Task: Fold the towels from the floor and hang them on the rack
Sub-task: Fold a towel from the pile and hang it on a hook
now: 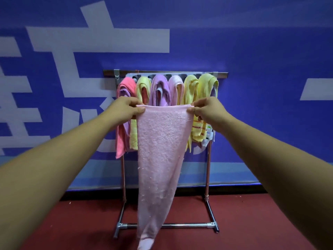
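Pinching top corners of pink towel (162, 150), one in left grip (124, 110), one in right grip (207, 110); holding it stretched flat, hanging down toward floor (252, 222), in front of rack (208, 168) draped with six hung towels (160, 89).

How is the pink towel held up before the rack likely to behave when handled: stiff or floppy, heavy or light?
Probably floppy: the pink towel hangs limp and narrows below the left hand and right hand, which pinch its top corners. Likely light, since pinches alone carry it. Its nubby surface suggests little slipping.
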Available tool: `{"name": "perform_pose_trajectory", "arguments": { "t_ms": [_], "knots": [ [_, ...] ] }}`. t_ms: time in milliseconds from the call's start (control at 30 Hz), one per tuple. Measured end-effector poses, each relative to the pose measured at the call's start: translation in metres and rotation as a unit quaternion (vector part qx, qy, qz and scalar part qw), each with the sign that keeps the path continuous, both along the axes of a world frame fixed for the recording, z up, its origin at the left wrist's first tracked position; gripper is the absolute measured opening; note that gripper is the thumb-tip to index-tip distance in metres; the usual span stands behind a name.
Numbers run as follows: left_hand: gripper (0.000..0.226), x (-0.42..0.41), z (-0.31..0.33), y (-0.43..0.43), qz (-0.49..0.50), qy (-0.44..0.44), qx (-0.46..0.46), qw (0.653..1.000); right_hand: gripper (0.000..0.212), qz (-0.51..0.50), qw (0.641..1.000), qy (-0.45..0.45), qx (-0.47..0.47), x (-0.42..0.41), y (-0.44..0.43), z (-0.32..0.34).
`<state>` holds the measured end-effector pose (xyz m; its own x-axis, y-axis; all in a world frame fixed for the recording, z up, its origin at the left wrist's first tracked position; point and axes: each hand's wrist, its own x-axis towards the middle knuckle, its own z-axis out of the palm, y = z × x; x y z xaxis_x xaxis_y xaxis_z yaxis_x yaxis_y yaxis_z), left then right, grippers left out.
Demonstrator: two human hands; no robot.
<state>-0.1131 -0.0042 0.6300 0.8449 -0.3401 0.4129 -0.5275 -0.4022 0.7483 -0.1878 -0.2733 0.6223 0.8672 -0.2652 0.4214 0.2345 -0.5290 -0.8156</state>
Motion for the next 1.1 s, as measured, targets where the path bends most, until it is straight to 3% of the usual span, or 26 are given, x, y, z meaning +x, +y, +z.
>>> {"name": "perform_pose_trajectory", "arguments": {
  "t_ms": [300,433,600,733,800,900,967,1000,1100],
  "knots": [
    [0.006,-0.014,0.005,-0.010,-0.015,-0.027,0.086,0.996,0.024,-0.025,0.998,-0.018,0.054,0.007,0.000,-0.009],
    [0.018,-0.024,0.007,-0.018,-0.178,0.057,0.059,0.981,0.024,-0.026,0.997,-0.022,0.067,0.010,0.002,-0.009],
    [0.022,-0.045,0.015,-0.026,-0.307,0.140,0.194,0.921,0.016,-0.006,0.997,0.010,0.074,0.011,-0.001,-0.016],
    [0.017,-0.054,0.023,-0.035,-0.244,-0.076,0.369,0.894,0.022,0.018,0.996,0.037,0.084,0.008,-0.005,-0.022],
    [0.012,-0.058,0.024,-0.038,-0.238,-0.132,0.369,0.889,0.025,0.036,0.993,0.055,0.096,0.009,-0.008,-0.026],
    [0.007,-0.062,0.023,-0.039,-0.286,-0.144,0.332,0.887,0.013,0.092,0.985,0.081,0.120,0.009,-0.006,-0.031],
    [0.004,-0.068,0.022,-0.043,-0.333,-0.115,0.341,0.871,0.001,0.136,0.977,0.094,0.132,0.006,0.000,-0.032],
    [0.007,-0.069,0.020,-0.045,-0.346,-0.095,0.346,0.867,0.005,0.152,0.974,0.095,0.142,0.005,0.004,-0.033],
    [0.009,-0.070,0.015,-0.050,-0.300,-0.083,0.349,0.884,0.007,0.190,0.962,0.088,0.174,0.005,0.008,-0.033]
  ]
}}
